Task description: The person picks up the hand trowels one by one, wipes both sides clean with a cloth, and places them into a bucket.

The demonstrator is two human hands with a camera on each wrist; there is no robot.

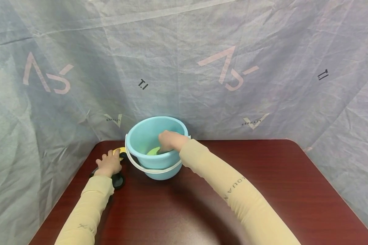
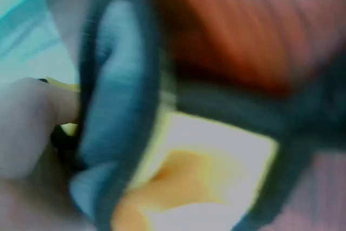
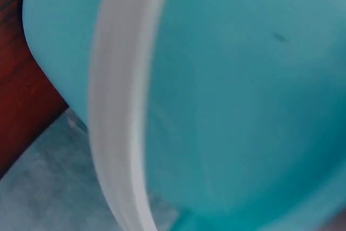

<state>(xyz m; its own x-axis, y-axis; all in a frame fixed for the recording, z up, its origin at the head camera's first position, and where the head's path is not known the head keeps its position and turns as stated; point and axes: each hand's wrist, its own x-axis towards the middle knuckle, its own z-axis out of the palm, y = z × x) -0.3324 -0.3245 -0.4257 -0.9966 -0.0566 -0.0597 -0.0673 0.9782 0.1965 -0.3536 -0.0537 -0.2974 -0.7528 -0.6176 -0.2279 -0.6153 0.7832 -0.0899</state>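
Note:
On the left of the table, my left hand [image 1: 108,165] grips a yellow-and-black thing [image 1: 122,150], its fingers spread over the top. Dark parts of that thing show on both sides of the wrist. Close up in the left wrist view, it has a grey-blue panel [image 2: 116,96] with a thick dark edge, beside a yellow-rimmed part. My right hand [image 1: 171,140] reaches over the near rim into the light blue bucket [image 1: 141,131], its fingers hidden inside. Something light green [image 1: 153,151] lies in there by the hand; whether the fingers hold it, I cannot tell.
The bucket's white handle [image 1: 153,170] hangs down its front, and fills part of the right wrist view. Under everything is a dark red-brown table [image 1: 263,177] with rounded far corners. A grey printed sheet [image 1: 178,68] hangs behind the table and along its sides.

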